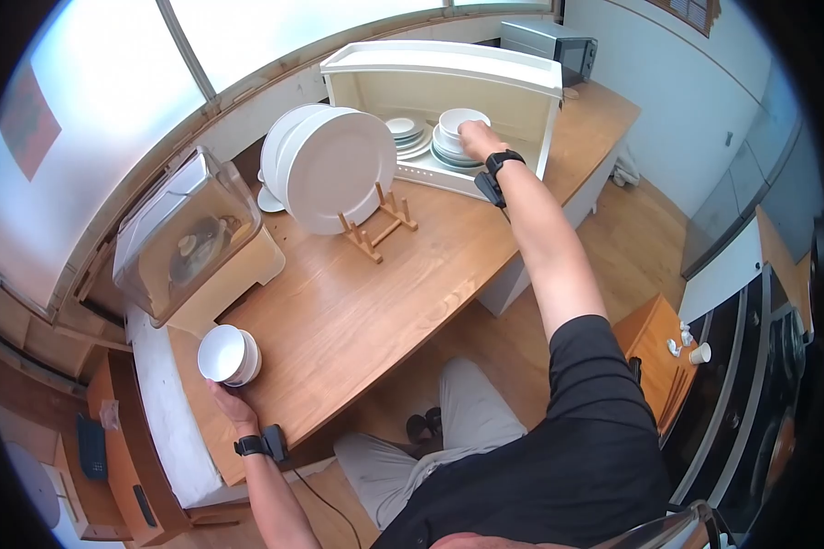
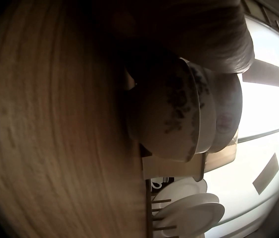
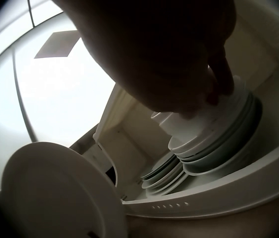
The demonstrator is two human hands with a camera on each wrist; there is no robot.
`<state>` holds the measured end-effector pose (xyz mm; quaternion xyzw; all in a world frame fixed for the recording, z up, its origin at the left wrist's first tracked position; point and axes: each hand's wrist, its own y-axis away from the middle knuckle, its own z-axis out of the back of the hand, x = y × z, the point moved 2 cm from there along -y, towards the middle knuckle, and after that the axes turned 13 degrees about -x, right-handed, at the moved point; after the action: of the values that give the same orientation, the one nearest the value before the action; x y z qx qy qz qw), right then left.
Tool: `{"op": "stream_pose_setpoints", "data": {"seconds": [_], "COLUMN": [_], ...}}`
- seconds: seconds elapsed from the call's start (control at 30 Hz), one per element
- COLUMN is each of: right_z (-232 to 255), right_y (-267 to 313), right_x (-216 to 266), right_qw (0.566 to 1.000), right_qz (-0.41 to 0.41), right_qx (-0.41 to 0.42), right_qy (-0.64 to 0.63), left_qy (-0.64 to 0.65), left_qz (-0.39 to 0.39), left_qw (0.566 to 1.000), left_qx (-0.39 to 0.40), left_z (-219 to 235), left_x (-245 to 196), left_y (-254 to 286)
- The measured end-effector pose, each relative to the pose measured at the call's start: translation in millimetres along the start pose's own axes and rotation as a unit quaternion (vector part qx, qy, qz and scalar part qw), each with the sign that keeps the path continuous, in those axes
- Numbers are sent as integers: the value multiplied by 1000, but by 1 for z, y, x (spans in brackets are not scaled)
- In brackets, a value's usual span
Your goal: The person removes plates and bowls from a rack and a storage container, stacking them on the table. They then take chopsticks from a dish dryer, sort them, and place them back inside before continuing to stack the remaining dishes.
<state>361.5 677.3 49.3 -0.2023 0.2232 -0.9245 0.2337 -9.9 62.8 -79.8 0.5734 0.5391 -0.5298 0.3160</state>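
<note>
My left hand [image 1: 235, 409] grips a small stack of white bowls [image 1: 224, 352] at the front left of the wooden table. In the left wrist view the bowls [image 2: 171, 121] are nested upright, with dark floral marks on the outside, and the thumb side of the hand [image 2: 218, 44] overlaps their rims. My right hand [image 1: 481, 140] reaches into a cream open-fronted cabinet [image 1: 439, 57] and pinches the rim of a white bowl [image 1: 464, 119]. This bowl sits on a pile of wider bowls [image 3: 216, 163]; dark fingers [image 3: 222, 74] hide part of it in the right wrist view.
Large white plates [image 1: 343, 169] stand in a wooden rack [image 1: 375, 229] mid-table. Stacked small plates [image 1: 403, 128] lie in the cabinet, left of the bowls. A clear-lidded box [image 1: 188, 238] stands at the back left, and a microwave [image 1: 549, 50] is behind the cabinet.
</note>
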Motion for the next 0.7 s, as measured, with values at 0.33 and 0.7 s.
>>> {"op": "stream_pose_setpoints", "data": {"seconds": [0.33,0.7], "right_z": [-13,141], "right_y": [-25,121], "right_x": [-27,200], "right_qw": [977,887], "right_qz": [12,200], "right_qx": [-113,-84], "right_qy": [-180,-408], "left_qy": [-239,-134], "left_qz": [-165,-106], "left_qw": [956,985], "left_qx": [-44,-14], "left_z": [42,1], "left_x": [42,-9], "left_y": [-21,-3]}}
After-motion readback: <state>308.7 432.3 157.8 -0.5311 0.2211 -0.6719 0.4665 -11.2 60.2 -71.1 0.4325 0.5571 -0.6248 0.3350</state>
